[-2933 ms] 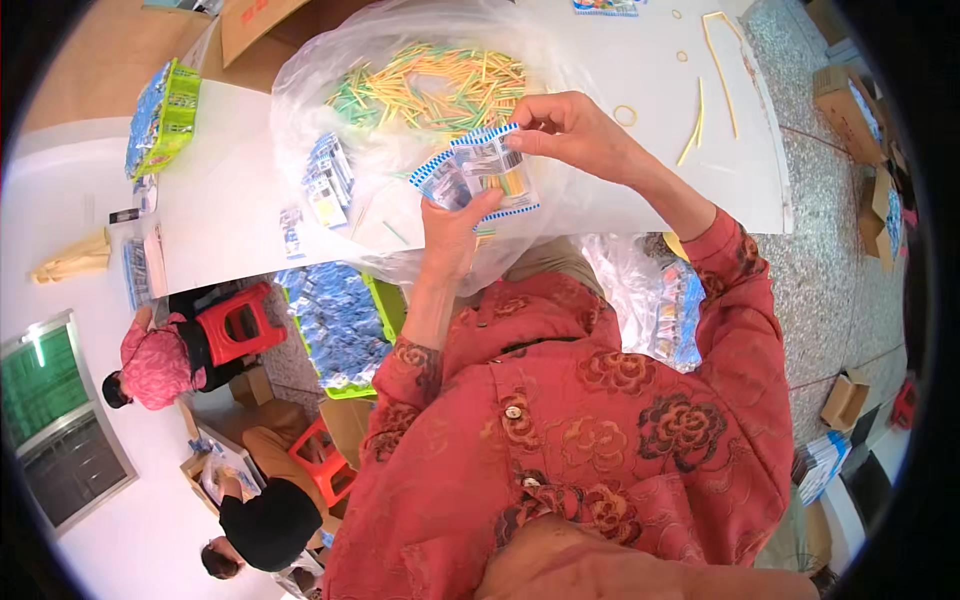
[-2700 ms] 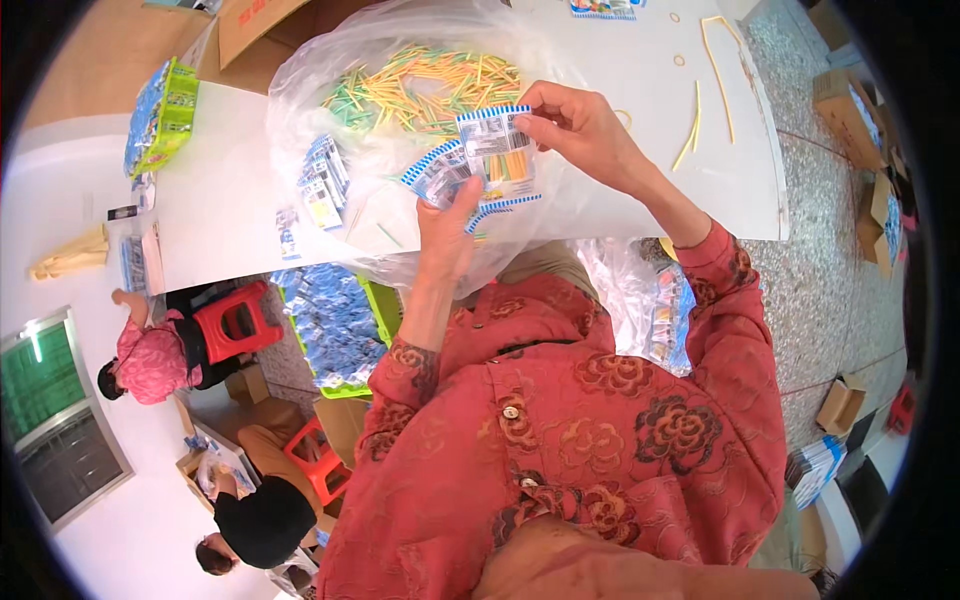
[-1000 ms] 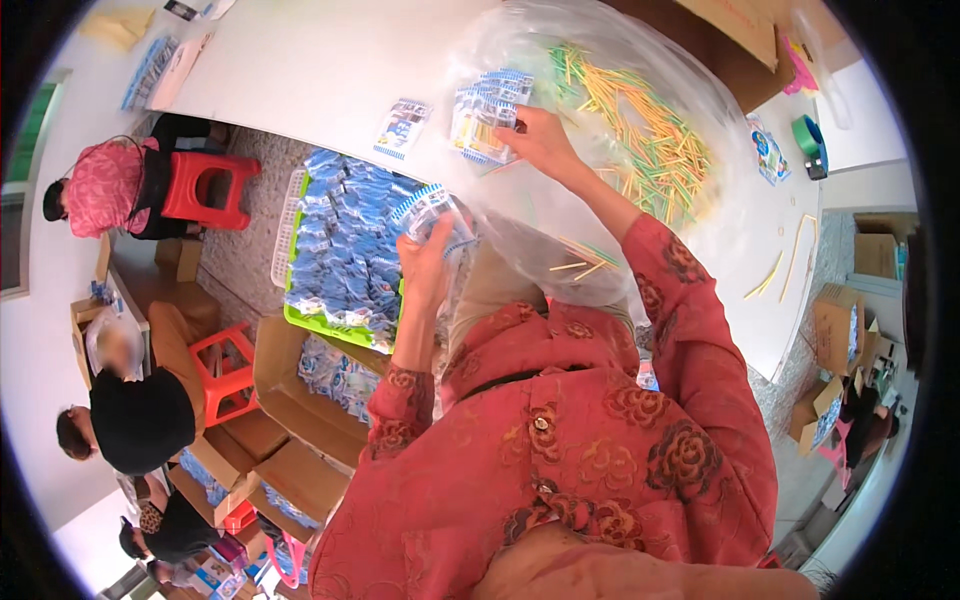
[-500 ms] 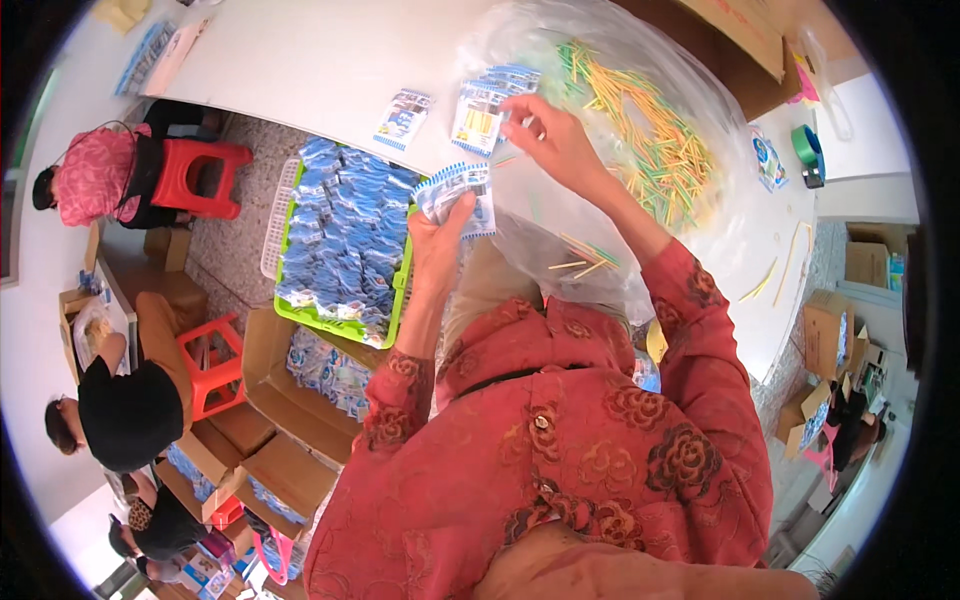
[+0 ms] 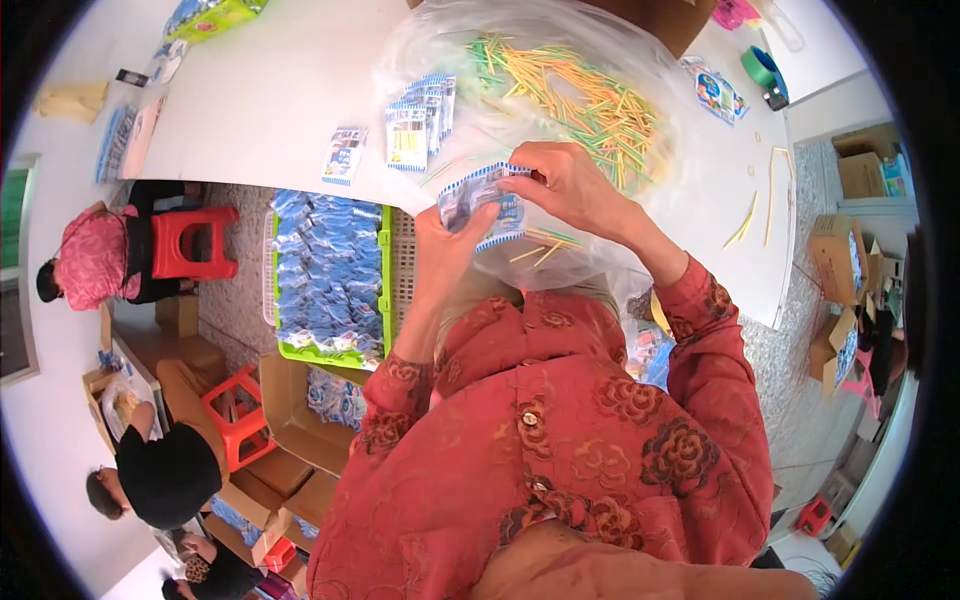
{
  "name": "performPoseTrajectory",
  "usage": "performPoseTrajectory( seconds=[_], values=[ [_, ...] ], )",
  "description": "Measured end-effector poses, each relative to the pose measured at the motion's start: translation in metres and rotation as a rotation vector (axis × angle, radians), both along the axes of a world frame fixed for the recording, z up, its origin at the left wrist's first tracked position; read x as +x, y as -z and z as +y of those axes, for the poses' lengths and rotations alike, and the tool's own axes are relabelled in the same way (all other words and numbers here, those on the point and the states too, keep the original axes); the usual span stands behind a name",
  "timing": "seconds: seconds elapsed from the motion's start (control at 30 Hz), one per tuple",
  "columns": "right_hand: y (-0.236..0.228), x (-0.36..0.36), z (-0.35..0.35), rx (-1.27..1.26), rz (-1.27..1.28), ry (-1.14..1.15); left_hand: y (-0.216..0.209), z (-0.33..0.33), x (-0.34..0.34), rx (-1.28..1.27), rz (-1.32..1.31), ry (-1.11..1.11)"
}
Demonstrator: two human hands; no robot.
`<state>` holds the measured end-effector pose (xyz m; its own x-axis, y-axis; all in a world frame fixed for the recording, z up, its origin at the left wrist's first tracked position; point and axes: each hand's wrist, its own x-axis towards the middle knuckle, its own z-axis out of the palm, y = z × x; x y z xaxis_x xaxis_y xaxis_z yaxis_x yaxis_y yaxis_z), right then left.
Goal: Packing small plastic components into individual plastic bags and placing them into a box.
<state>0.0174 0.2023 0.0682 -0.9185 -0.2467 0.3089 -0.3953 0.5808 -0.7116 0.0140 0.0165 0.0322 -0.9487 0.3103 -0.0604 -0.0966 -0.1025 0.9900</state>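
Several small blue-and-white packets [image 5: 470,196] are held over the table's near edge. My left hand [image 5: 447,250] is closed on them, its thumb lying across the front. With thumb and fingers pinched, my right hand [image 5: 570,188] grips their upper right edge. A few loose yellow and green sticks [image 5: 545,245] lie just below my hands on clear plastic. Beyond them, similar packets [image 5: 408,138] overlap in a small pile, and a single packet [image 5: 343,156] lies to its left. Thin yellow, orange and green sticks [image 5: 600,105] are heaped on a clear plastic bag [image 5: 400,62].
A green-rimmed crate [image 5: 387,262] full of blue packets stands left of my left arm, with open cardboard boxes [image 5: 300,425] below it. Green tape [image 5: 760,66] sits on the white table [image 5: 260,110] at the right. Other people work at the left beside red stools [image 5: 205,243].
My right hand has come down from the packet pile to the packets in my left hand and now pinches their edge. The whole view has shifted.
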Motion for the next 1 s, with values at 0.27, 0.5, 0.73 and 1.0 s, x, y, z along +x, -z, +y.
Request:
performPoseTrajectory(
  seconds=[0.27,0.5,0.73,1.0],
  values=[
    [-0.014,0.017,0.009,-0.016,0.007,-0.024,-0.006,0.009,0.005,-0.009,0.034,0.073],
    [-0.014,0.022,0.015,-0.095,-0.103,-0.017,-0.013,0.017,0.008,0.052,-0.014,0.089],
    [-0.004,0.028,0.011,-0.054,-0.002,-0.016,-0.007,0.022,0.016,-0.030,-0.003,0.058],
    [-0.010,0.035,0.021,-0.323,-0.096,0.111,-0.007,0.032,0.015,0.100,-0.142,0.004]
  ],
)
